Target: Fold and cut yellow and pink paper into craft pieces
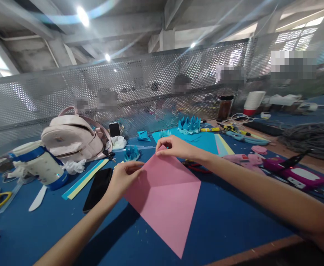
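Lying on the blue surface (220, 221), a pink paper sheet (164, 199) is seen turned like a diamond, with a crease running across it and its upper part folded to a peak. The peak is pinched by the right hand (174, 147); the sheet's left corner is pinched by the left hand (124, 175). Just left of the sheet a black phone (98, 189) lies flat, and beyond it a small blue folded paper piece (131, 153) is seen.

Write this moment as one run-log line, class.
left hand: pinching left edge of pink paper | right hand: pinching its top corner | paper: creased, lying on blue table | black phone: left of paper
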`<state>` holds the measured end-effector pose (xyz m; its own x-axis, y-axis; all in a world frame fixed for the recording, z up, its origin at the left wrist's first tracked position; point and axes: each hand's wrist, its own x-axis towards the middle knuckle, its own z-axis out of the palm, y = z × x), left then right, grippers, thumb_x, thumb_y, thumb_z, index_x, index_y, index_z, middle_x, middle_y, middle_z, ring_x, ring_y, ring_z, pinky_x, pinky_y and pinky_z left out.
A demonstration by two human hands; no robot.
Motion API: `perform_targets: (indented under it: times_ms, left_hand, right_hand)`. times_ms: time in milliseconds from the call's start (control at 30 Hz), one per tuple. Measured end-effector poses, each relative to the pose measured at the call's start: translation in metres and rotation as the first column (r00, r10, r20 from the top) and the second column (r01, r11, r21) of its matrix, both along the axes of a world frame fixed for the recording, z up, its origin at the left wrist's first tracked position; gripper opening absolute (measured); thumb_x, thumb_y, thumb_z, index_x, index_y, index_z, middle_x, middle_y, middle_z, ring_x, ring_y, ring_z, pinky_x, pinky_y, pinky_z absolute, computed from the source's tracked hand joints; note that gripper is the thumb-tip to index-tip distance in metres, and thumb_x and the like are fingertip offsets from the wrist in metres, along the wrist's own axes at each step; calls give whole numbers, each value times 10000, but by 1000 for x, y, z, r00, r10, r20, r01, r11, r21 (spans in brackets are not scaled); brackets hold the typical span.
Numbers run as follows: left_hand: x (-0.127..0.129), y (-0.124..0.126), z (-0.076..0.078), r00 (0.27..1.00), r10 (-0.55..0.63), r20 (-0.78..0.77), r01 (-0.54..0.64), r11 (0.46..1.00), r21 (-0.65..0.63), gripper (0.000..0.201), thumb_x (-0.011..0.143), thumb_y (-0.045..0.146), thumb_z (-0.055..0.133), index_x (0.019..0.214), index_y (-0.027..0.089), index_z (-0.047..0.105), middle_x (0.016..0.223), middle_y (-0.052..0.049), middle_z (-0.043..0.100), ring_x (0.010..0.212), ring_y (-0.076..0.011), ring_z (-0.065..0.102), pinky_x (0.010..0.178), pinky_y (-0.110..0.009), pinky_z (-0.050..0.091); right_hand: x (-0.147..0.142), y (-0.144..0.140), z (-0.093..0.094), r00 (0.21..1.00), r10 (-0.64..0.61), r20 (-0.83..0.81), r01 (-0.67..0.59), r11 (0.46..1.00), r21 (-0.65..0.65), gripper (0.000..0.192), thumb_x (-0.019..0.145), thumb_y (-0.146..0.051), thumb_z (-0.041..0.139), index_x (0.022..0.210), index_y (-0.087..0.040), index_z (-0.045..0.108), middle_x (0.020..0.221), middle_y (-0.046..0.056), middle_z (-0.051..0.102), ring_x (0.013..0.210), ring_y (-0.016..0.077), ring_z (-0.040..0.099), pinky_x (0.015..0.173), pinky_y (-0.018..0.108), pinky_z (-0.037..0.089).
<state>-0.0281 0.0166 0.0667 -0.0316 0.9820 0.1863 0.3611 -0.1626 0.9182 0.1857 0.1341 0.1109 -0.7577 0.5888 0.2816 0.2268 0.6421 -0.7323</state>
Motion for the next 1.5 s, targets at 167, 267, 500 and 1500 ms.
perform_targets:
  times_ms: [167,267,500,1500]
  left_hand:
    - [5,8,10,996,84,11,-84,994,72,193,725,331,715,714,138,725,703,-45,720,644,-170,651,579,-218,470]
    - [0,-3,11,996,84,32,-86,995,56,218,735,349,718,691,137,696,643,-28,688,570,-148,627,522,-205,453]
    - [-24,-42,0,989,142,48,-143,990,14,226,749,357,744,674,147,709,665,-43,707,662,-165,650,632,-219,493]
    - [62,-9,-33,598,-133,791,579,754,-311,425,588,386,892,905,151,731,877,-73,744,792,-216,694,746,-283,528]
  right_hand:
    - [-3,-7,-4,993,9,-121,-33,979,-202,208,775,-356,684,762,-166,601,726,-4,603,691,125,536,627,243,385]
    - [5,-7,-3,984,-30,-174,-17,966,-259,246,747,-370,725,744,-162,593,715,-11,590,689,117,527,650,246,382]
    - [25,3,-3,973,-99,-209,20,937,-350,304,704,-405,765,719,-158,589,669,-18,556,616,102,470,574,247,321]
    - [7,-18,-11,962,261,-79,-272,896,-352,325,852,-486,641,935,-173,660,1058,47,648,997,179,575,909,310,412]
